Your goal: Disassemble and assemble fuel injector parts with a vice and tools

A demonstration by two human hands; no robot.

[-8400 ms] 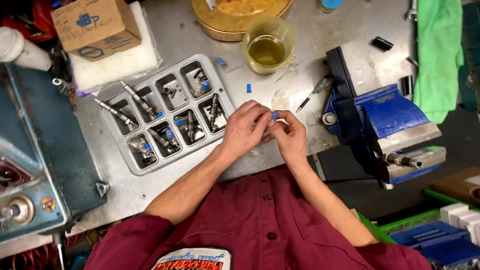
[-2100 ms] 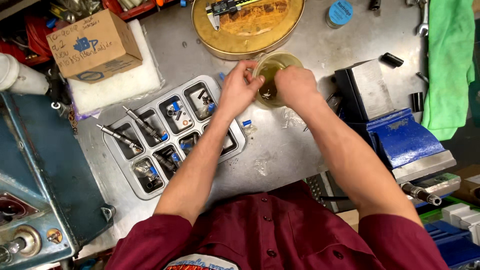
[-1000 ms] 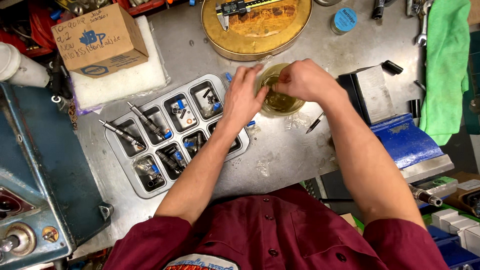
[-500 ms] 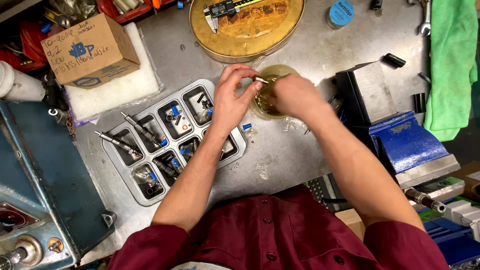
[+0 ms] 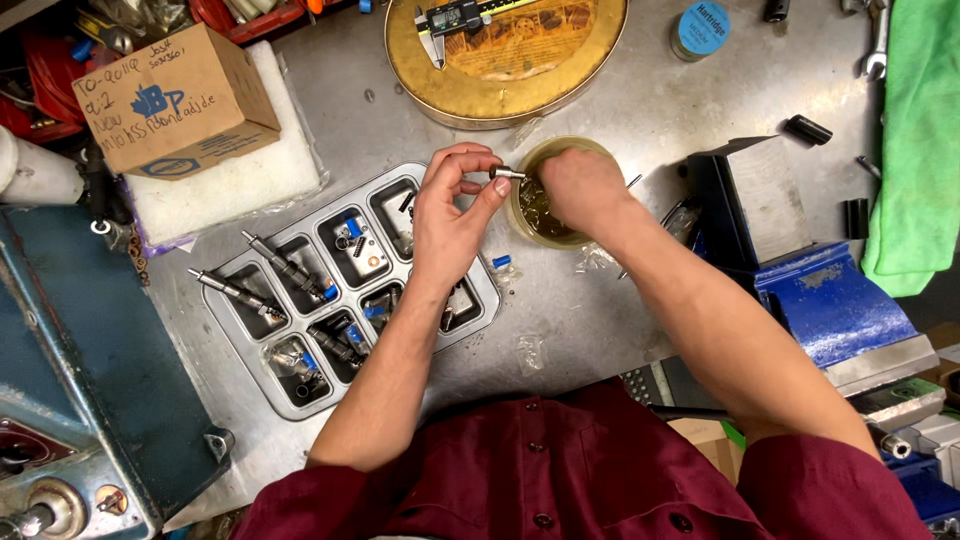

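My left hand [image 5: 452,212] pinches a small dark metal part [image 5: 506,173] between thumb and fingertips, just left of a glass cup of yellowish liquid [image 5: 537,213]. My right hand [image 5: 578,187] is curled over the cup's mouth, fingers down at the liquid; what it holds is hidden. Below the left hand lies a metal muffin tray [image 5: 255,372] with long metal injector-like parts and small blue and dark pieces in its several cups. A small blue piece [image 5: 502,262] lies loose on the steel bench beside the tray.
A round brass-coloured tin [image 5: 500,55] with a digital caliper on it sits behind the cup. A blue bench vise [image 5: 810,290] stands at the right, a green cloth [image 5: 915,130] beyond it. A cardboard box [image 5: 175,100] on white foam is back left, a blue machine [image 5: 70,380] at the left edge.
My left hand has drawn back slightly left from the cup with the small part pinched in its fingers. My right hand has stayed over the cup.
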